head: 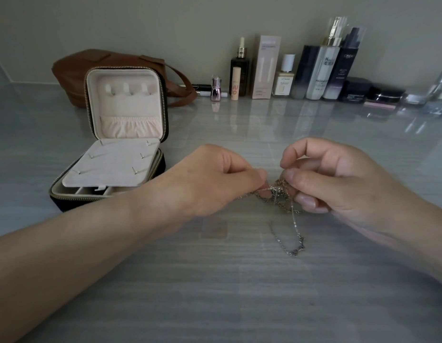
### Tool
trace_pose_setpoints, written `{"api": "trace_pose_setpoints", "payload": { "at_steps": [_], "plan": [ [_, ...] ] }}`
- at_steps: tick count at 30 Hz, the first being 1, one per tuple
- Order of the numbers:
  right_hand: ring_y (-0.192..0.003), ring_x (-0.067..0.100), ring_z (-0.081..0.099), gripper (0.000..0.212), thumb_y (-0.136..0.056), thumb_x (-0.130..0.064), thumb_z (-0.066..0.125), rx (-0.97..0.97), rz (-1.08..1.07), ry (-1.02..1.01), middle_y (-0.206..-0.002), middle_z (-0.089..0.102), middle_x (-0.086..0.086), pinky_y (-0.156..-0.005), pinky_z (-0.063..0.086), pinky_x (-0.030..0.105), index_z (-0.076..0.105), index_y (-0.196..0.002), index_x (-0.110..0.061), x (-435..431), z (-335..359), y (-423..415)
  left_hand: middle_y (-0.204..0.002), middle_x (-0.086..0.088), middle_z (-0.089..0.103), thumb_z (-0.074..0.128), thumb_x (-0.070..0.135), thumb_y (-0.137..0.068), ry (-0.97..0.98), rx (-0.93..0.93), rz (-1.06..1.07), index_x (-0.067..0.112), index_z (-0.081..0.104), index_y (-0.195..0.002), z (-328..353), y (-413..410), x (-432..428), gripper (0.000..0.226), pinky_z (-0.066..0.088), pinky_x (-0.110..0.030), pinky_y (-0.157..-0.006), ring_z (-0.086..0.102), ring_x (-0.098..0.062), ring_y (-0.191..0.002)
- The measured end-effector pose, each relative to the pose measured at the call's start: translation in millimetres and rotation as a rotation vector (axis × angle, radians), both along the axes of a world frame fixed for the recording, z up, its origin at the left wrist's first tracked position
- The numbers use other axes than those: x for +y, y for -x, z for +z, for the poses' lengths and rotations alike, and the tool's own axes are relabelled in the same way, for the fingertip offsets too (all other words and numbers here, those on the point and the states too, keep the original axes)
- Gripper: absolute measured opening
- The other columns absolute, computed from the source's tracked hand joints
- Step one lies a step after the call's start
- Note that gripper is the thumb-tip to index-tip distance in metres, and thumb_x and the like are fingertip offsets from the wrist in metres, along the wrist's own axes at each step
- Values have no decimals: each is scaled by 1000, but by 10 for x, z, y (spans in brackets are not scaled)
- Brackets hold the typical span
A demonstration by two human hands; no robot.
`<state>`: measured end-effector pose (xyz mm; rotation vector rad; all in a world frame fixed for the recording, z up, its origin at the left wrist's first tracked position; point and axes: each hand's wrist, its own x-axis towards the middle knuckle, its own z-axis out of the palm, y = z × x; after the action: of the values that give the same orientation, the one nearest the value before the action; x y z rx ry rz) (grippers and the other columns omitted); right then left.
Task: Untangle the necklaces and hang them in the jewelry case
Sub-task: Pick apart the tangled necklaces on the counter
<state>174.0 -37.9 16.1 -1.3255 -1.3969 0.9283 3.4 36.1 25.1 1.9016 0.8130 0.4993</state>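
A pale grey, glossy surface [215, 293] fills most of the frame and runs back to a plain wall. At centre right, both hands meet on a knot of tangled necklaces [276, 194]. The left hand [215, 179] reaches in from the lower left. Its grip is closed on the chains, with thumb and forefinger pinching a strand at the left side of the knot. The right hand [338, 179] comes in from the right edge. Its grip also holds the tangle, with thumb and curled fingers round the right side.

From the knot a silver loop [292, 224] trails down toward the lower centre of the frame and lies on the surface, with a small pendant [295, 252] at its lowest bend.

At centre left the jewelry case [163, 115] stands open, well apart from the hands. Its lid is upright and shows three hook tabs [127, 89] above a gathered pocket [129, 126]. A flat beige panel [111, 164] lies tilted over the base.

Behind the case, in the upper left, sits a brown bag [74, 70]. A row of cosmetic bottles [313, 75], boxes and jars lines the wall at upper right.
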Motion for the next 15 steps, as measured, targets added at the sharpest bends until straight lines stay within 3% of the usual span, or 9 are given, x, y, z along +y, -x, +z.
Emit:
{"api": "trace_pose_setpoints", "payload": {
  "at_steps": [7, 9, 12, 15],
  "plan": [
    [-46, 6, 43, 14, -75, -13, 52, -235, 35, -171, -50, 54, -5, -45, 35, 16, 60, -70, -23, -22, -17, 7, -43, 3, 24, 65, 27, -82, 183, -26, -3, 13, 72, -66, -4, 13, 28, 23, 18, -20, -41, 19, -11, -38],
    [-49, 9, 49, 4, -74, -19, 60, -277, 49, -200, -59, 60, -5, -46, 40, 19, 62, -74, -23, -42, -18, 30, -43, 3, 24, 65, 25, -83, 209, -35, 2, 13, 71, -64, -11, 7, 37, 23, 20, -18, -39, 20, -10, -37],
    [-56, 16, 59, 22, -70, -37, 73, -440, 36, -248, -71, 65, 1, -49, 49, 26, 59, -86, -29, -72, -50, 27, -42, 3, 24, 65, 24, -82, 229, -39, 6, 13, 71, -63, -14, 1, 41, 23, 19, -17, -38, 20, -9, -35],
    [-56, 11, 56, 21, -78, -30, 73, -710, -15, -379, -65, 59, -7, -49, 42, 12, 56, -89, -33, -60, -79, 27, -44, 3, 24, 65, 24, -82, 209, -21, 23, 8, 70, -68, -16, -5, 38, 22, 18, -18, -40, 19, -10, -37]
  ]
}}
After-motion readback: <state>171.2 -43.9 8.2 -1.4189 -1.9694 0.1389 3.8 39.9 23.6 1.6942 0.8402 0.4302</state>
